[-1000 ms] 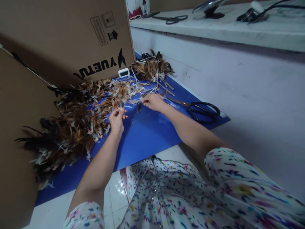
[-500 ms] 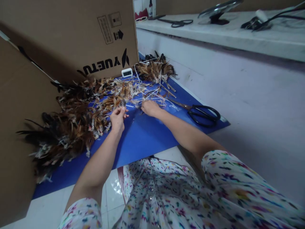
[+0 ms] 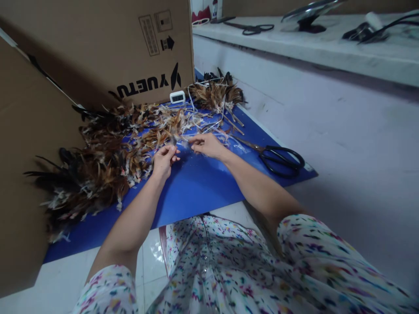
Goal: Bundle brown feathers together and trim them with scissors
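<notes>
A long heap of brown, black and white feathers [image 3: 98, 165] lies along the left side of a blue mat [image 3: 196, 187] on the floor. My left hand [image 3: 163, 159] is closed in a pinch on a small bunch of feathers [image 3: 173, 138] at the heap's inner edge. My right hand [image 3: 206, 145] lies just to its right, fingers pinched on a thin white strand [image 3: 186, 146] that runs between the two hands. Loose white strands [image 3: 199, 122] are scattered behind the hands.
Black scissors [image 3: 278, 158] rest on the mat's right end. A small white timer [image 3: 177, 97] stands by a tall cardboard box [image 3: 98, 48], another cardboard panel [image 3: 22, 165] at left. A second feather bundle [image 3: 216, 93] lies at the back. A white ledge [image 3: 310, 39] holds scissors and tools.
My right hand drew back from the loose strands toward my left hand, and the two now meet over the mat. The view shifted slightly to the left.
</notes>
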`<control>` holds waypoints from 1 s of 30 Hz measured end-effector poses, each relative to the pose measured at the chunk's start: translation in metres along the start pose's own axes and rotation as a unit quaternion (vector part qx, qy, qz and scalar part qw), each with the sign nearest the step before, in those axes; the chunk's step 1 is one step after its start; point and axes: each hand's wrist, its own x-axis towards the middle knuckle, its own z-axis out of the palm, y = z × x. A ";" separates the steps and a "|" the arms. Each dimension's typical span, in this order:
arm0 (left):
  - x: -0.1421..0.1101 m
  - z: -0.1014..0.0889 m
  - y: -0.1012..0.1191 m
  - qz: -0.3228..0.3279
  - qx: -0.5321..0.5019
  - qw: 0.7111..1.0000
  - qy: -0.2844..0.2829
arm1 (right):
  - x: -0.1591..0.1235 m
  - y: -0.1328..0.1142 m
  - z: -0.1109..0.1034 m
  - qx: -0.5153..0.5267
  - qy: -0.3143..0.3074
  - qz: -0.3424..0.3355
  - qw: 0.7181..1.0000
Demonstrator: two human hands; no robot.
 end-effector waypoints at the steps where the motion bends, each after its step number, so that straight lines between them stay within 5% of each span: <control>1: 0.000 0.000 0.000 -0.002 0.001 1.000 -0.002 | 0.000 -0.001 -0.001 -0.030 0.006 -0.016 0.999; 7: -0.004 0.002 0.003 -0.026 -0.008 0.999 -0.025 | -0.004 -0.014 -0.001 -0.152 0.028 -0.100 0.983; 15: -0.004 0.000 0.005 -0.073 -0.006 0.997 -0.035 | -0.008 -0.020 -0.003 -0.147 0.046 -0.152 0.976; 30: -0.003 -0.002 0.003 -0.092 0.025 0.994 -0.056 | -0.011 -0.017 -0.003 -0.292 0.027 -0.271 0.917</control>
